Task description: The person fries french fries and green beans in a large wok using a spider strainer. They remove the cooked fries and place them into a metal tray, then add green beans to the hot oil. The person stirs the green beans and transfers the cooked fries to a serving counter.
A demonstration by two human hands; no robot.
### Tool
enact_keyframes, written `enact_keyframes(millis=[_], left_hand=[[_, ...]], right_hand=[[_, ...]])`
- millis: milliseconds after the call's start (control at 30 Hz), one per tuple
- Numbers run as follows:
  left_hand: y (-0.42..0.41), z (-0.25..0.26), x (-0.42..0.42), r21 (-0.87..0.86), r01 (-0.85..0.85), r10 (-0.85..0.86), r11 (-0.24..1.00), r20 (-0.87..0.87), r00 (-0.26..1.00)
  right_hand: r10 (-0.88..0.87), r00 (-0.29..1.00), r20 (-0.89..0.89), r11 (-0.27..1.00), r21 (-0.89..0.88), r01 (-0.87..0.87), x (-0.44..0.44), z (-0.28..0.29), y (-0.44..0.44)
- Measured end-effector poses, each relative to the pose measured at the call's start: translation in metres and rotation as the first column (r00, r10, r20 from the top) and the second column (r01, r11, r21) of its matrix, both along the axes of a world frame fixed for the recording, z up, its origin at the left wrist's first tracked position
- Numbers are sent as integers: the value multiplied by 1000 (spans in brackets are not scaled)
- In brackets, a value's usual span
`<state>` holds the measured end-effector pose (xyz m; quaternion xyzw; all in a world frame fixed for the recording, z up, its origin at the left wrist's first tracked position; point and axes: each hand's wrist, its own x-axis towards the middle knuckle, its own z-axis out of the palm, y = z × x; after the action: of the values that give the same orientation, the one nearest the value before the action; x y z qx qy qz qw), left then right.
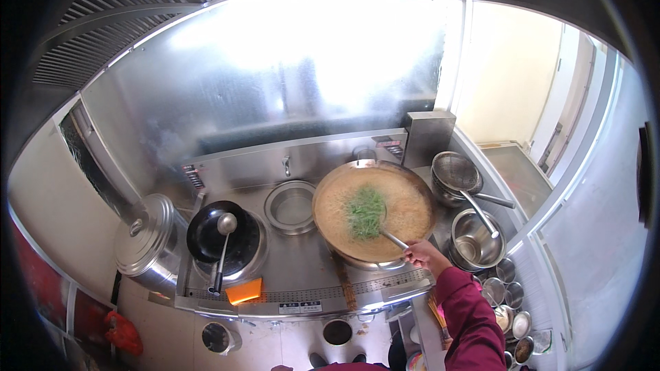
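Observation:
My right hand (424,256) grips the metal handle (395,240) of a strainer or ladle, whose head is mostly covered. Shredded green vegetables (366,212) are heaped over it in a large wok (319,239). Frothy tan liquid (410,206) fills the wok around the greens. Only a sliver of what looks like my left hand (281,368) shows at the bottom edge; its fingers are hidden. To the left, a black wok (198,239) sits tilted on the other burner, with a steel ladle (227,223) resting in it.
A round basin (268,211) stands between the woks, below a tap (286,165). Strainers (456,171) and a steel pot (456,247) stand right, above several seasoning bowls (521,324). An orange scraper-like piece (244,291) lies at the front edge. A lidded stockpot (147,234) stands left.

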<state>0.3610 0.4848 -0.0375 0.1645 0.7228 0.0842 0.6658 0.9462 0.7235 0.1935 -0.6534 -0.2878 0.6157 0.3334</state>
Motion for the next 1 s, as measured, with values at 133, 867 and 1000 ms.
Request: enact_keyframes(millis=[133, 867, 1000], left_hand=[[6, 0, 3, 44, 19, -20, 999, 16, 1000], [33, -14, 6, 21, 63, -64, 998, 54, 996], [35, -22, 2, 22, 78, -80, 997, 63, 995]], right_hand=[[-57, 986, 158, 994, 99, 42, -4, 25, -12], [-277, 266, 923, 944, 314, -106, 32, 46, -31], [-291, 198, 936, 945, 314, -94, 53, 28, -35]])
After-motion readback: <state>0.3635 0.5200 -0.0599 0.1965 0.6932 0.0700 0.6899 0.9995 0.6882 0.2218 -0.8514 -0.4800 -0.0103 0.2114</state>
